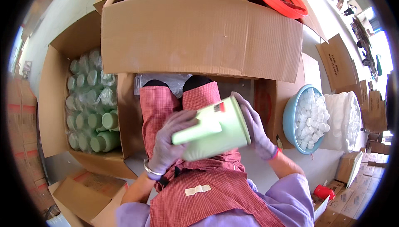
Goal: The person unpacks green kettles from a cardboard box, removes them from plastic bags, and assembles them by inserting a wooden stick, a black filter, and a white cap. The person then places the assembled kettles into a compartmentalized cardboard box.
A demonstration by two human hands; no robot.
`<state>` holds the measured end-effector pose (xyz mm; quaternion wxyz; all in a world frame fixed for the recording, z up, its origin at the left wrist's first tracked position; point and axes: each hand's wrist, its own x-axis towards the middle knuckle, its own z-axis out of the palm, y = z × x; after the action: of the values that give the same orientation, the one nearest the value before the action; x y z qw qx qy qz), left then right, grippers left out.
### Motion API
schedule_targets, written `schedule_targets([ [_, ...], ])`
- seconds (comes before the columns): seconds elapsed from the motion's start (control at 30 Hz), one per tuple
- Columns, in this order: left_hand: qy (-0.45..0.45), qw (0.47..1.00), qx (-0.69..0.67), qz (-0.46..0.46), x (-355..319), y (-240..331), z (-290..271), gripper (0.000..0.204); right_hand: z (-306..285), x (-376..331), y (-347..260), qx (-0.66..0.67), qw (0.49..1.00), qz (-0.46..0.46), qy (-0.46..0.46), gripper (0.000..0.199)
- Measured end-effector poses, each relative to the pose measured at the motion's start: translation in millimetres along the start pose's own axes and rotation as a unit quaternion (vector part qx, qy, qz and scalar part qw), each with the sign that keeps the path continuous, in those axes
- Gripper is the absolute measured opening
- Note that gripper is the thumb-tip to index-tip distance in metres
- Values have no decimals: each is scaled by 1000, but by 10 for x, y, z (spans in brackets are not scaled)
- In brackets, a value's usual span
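Observation:
Over my lap is a pale green plastic jug [232, 119] with a side handle, tilted on its side, a small red-and-dark label on its wall. My left hand [172, 137], in a greyish glove, is closed round its left end next to the handle; motion blurs the fingers. The gloved right hand [255, 129] grips the wide right end, fingers over its edge. Whether that end is the mouth or the base, I cannot tell. My knees, under a red checked apron [203, 198], lie below the jug.
Ahead stands a divided cardboard carton [199, 35], a red basin [286, 6] on its right corner. An open box [56, 102] of wrapped green vessels is at left. At right are a blue basin [287, 123] of small white caps and a white bundle [343, 121].

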<state>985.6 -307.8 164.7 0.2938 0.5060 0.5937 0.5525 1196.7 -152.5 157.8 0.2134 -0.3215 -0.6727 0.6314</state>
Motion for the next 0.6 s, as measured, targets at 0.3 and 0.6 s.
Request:
schedule_targets([
  [0.3, -10, 976, 147, 159, 395, 302, -252, 24, 113, 383, -120, -131, 950, -284, 20, 52],
  [0.6, 21, 987, 102, 122, 366, 280, -215, 25, 86, 391, -249, -76, 976, -201, 22, 57],
])
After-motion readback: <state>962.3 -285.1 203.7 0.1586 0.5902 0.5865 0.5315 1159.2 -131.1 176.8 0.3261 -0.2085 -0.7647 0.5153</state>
